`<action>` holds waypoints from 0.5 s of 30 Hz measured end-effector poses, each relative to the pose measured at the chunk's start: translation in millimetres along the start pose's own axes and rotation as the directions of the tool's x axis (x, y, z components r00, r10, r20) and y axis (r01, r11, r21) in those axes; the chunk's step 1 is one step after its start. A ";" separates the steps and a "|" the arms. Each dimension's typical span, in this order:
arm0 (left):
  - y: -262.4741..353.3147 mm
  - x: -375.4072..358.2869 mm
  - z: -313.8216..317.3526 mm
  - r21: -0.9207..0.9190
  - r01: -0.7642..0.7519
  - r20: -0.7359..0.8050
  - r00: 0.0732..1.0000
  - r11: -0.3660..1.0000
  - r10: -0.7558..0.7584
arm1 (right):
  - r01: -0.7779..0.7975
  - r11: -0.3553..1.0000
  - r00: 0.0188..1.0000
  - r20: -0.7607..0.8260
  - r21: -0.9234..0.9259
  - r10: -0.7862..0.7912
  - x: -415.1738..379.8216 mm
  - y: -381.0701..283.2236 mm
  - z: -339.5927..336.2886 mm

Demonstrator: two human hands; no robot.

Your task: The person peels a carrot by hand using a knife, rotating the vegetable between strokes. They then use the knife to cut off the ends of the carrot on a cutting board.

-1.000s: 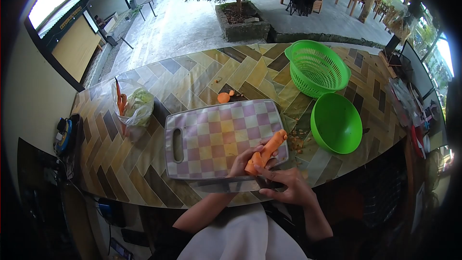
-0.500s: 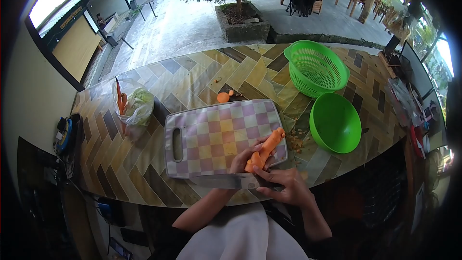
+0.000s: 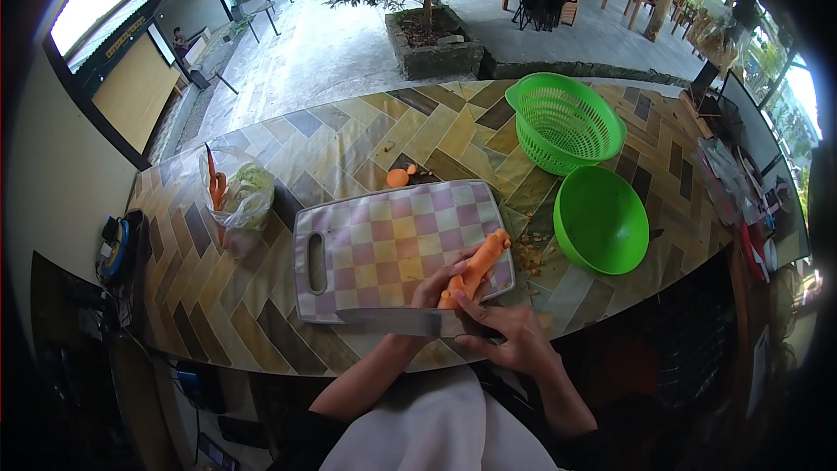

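Over the lower right of the checkered cutting board [image 3: 384, 240], my left hand [image 3: 429, 290] grips a peeled orange carrot [image 3: 481, 263], which tilts up to the right. My right hand [image 3: 516, 336] is closed round the knife [image 3: 392, 322] near its handle, with finger and thumb by the carrot's lower end. The wide blade points left across the board's front edge, below my left hand. Orange cut pieces [image 3: 398, 178] lie just beyond the board's far edge.
A green colander [image 3: 567, 126] and a green bowl [image 3: 602, 220] stand to the right, with peel scraps [image 3: 528, 255] beside the board. At the left, a plastic bag [image 3: 242, 192] holds carrots and a pale green vegetable. A distant person [image 3: 180, 42] is at the upper left.
The view has shifted slightly, moving the table items a little left in the frame. Both hands keep their grip on the carrot and knife, and the blade sits slightly higher in view.
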State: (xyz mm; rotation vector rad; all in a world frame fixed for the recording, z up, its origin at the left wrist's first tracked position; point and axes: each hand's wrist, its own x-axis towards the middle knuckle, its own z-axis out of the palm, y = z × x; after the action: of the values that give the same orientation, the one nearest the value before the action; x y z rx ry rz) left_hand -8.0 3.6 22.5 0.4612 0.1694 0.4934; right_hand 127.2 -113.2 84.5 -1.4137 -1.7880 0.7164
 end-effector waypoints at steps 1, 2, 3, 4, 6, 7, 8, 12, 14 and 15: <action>-1.0 1.4 -5.3 0.004 -0.016 0.038 0.999 1.000 0.016 | 0.002 1.000 1.000 -0.007 -0.012 -0.002 0.0 0.2 1.8; -2.9 3.2 -10.0 0.006 -0.031 0.076 0.997 0.999 0.031 | 0.002 1.000 1.000 -0.015 -0.025 -0.002 -0.4 0.5 2.6; -5.4 5.2 -14.0 0.003 -0.062 0.073 0.995 0.998 0.062 | -0.003 0.999 1.000 -0.006 -0.044 0.002 -0.1 1.5 2.7; -9.0 5.9 -17.9 0.001 -0.092 0.069 0.993 0.996 0.091 | -0.008 0.998 1.000 0.001 -0.062 0.008 0.1 2.3 3.1; -14.7 4.1 -22.2 0.058 -0.146 0.059 0.988 0.988 0.142 | -0.008 0.998 1.000 0.004 -0.066 0.008 -0.2 2.1 2.7; -16.7 2.2 -23.6 0.118 -0.171 0.056 0.985 0.978 0.166 | -0.001 0.999 1.000 -0.001 -0.052 0.001 0.2 1.0 1.8; -16.8 1.6 -23.9 0.133 -0.181 0.058 0.983 0.975 0.174 | 0.006 0.999 1.000 -0.006 -0.038 -0.006 0.5 -0.5 1.3; -10.1 0.5 -9.7 0.126 -0.139 0.045 0.990 0.982 0.134 | -0.037 0.999 0.996 -0.076 0.028 0.039 -0.2 -8.8 0.4; 4.5 -1.1 18.5 0.207 -0.070 -0.023 0.997 0.976 0.076 | -0.002 1.000 0.997 -0.074 0.027 0.004 -0.1 -5.1 2.0; 4.7 -2.2 18.5 0.190 -0.060 -0.040 0.997 0.980 0.069 | -0.002 1.000 0.997 -0.072 0.017 0.004 0.1 -4.8 3.3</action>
State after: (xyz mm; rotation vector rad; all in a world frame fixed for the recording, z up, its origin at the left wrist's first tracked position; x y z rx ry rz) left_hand -7.0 -1.0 41.2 0.6429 0.2475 0.5547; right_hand 121.8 -114.2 86.5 -1.4139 -1.7209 0.6721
